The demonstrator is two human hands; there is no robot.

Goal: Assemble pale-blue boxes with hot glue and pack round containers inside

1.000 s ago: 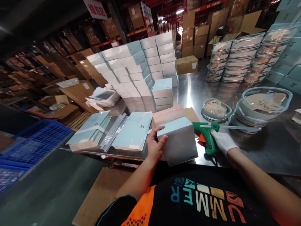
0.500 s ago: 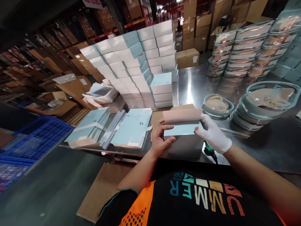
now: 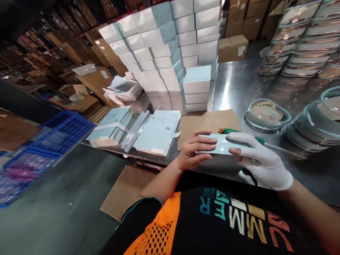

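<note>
A small carton with a light blue top (image 3: 222, 146) and a pale grey side facing me stands close to my body at the table's front edge. My left hand (image 3: 195, 147), bare, grips its left end, fingers laid over the top and thumb along the near upper edge. On the right end, my right hand (image 3: 261, 159), in a white glove with bare fingertips showing, holds the top edges between thumb and fingers. The top lies flat. A green tool with an orange tip (image 3: 230, 131) lies just behind the carton, partly hidden by it and the glove.
Flattened light blue cartons (image 3: 158, 132) and clear plastic strips (image 3: 136, 129) lie to the left. White boxes (image 3: 162, 53) are stacked behind. Clear round-cornered containers (image 3: 267, 115) stand right on the metal table (image 3: 236, 83). A brown cardboard sheet (image 3: 196, 124) lies beyond the carton.
The raised flap on the carton has been folded down flat. My hands now press over its top. The view has shifted right and down, and the green tool shows behind the carton.
</note>
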